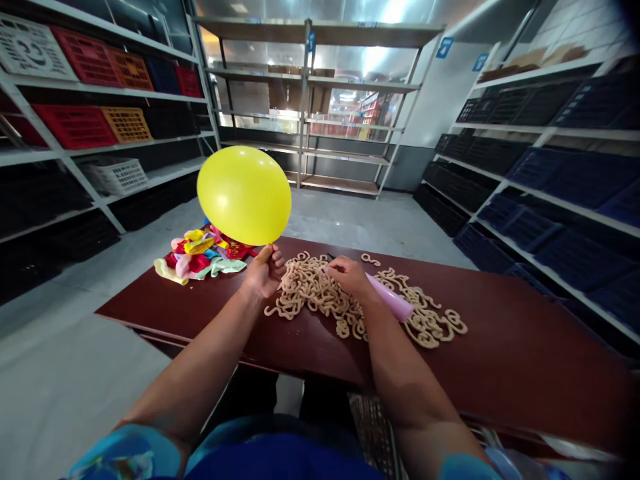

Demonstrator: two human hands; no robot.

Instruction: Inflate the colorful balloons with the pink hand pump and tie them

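We see the yellow balloon [244,195] swollen with air above the near-left part of the dark red table [500,333], its lower end at the fingertips of the left hand [267,272], which are pinched together on it. All its weight appears to hang on that small grip, so if the fingers loosen, we judge it could slip away or, should the neck be untied, spill its air; we cannot tell whether it is knotted. The right hand [346,275] is over the pile of curly beige pieces [313,290], thumb and fingers curled close together, though we cannot tell whether a piece is between them. The pieces lie tangled, so pulling one up could drag others along. The pink tube [395,300] rests among them just beside the right wrist, and a sideways sweep of that forearm could roll it or scatter the loose curls. On the left, limp balloons [195,255] lie heaped near the table's far edge; a careless knock from the left arm could push some of them off onto the floor.
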